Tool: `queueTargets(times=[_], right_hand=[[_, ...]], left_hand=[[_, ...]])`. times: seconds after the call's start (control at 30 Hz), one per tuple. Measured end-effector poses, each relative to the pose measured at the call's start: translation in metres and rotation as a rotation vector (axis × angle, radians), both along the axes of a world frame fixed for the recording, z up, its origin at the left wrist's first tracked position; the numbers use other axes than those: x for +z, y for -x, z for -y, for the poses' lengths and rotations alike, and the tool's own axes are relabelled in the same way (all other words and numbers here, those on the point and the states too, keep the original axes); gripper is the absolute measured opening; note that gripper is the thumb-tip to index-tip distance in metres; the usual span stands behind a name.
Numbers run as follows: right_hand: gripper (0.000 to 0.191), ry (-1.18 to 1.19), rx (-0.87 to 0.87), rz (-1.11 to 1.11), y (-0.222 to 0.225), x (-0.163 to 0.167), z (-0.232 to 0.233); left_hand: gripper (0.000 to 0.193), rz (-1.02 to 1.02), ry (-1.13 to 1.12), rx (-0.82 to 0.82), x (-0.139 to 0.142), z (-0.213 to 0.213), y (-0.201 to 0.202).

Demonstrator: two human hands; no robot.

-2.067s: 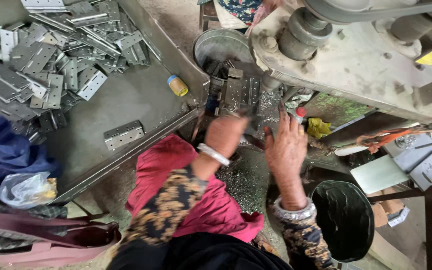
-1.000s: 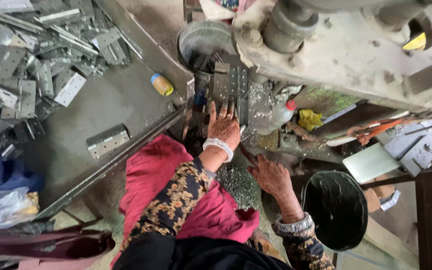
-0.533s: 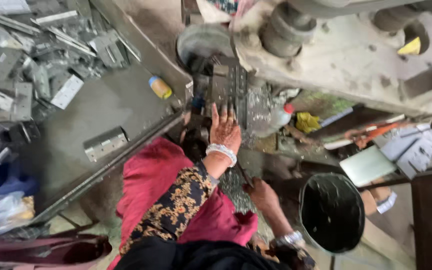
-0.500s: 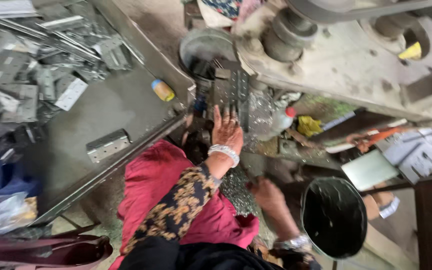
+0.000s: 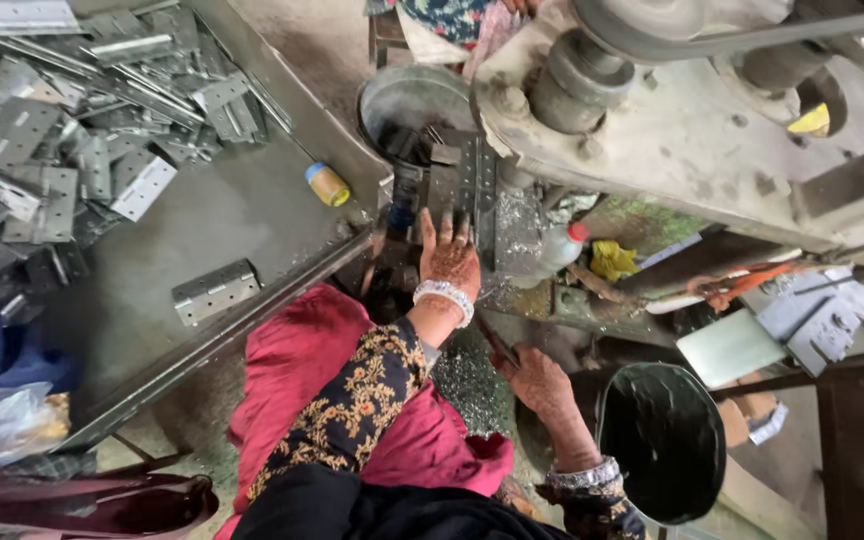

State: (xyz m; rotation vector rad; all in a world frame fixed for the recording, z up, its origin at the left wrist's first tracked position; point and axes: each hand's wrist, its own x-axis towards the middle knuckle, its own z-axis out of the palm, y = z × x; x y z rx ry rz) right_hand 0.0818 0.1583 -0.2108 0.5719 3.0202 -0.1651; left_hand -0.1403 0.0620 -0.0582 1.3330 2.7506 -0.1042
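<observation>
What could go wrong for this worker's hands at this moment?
1. The left hand lies bare on the metal plate under the heavy press; fingers might get crushed.
2. The right hand is low beside loose metal shavings, which may cut skin.

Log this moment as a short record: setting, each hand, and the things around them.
Setting: a metal press machine beside a grey tray, seen from above.
Left hand: laid flat, fingers spread, on a perforated metal plate at the machine's bed; bead bracelet at the wrist.
Right hand: lower down, beside a black bucket, holding nothing visible.
Tray contents: a heap of metal hinges, one single hinge apart, a small yellow cylinder.
Lap: red cloth.
Under hands: metal shavings.
</observation>
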Motion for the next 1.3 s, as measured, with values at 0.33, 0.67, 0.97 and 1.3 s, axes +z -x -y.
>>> queueTargets(times=[0.33, 0.67, 0.97, 1.3], right_hand=[[0.053, 0.273, -0.349, 0.031, 0.007, -0.005, 0.002], [0.051, 0.306, -0.379, -0.026, -0.001, -0.016, 0.007], [0.036, 0.490, -0.398, -0.071, 0.002, -0.017, 0.006], [0.052, 0.193, -0.311, -0.482, 0.017, 0.063, 0.005]], left_hand=[[0.046, -0.032, 0.075, -0.055, -0.012, -0.004, 0.010], [0.046, -0.032, -0.102, 0.037, -0.027, -0.023, 0.023], [0.050, -0.087, -0.055, 0.093, -0.030, -0.053, 0.040], [0.052, -0.104, -0.210, -0.061, -0.042, 0.003, 0.001]])
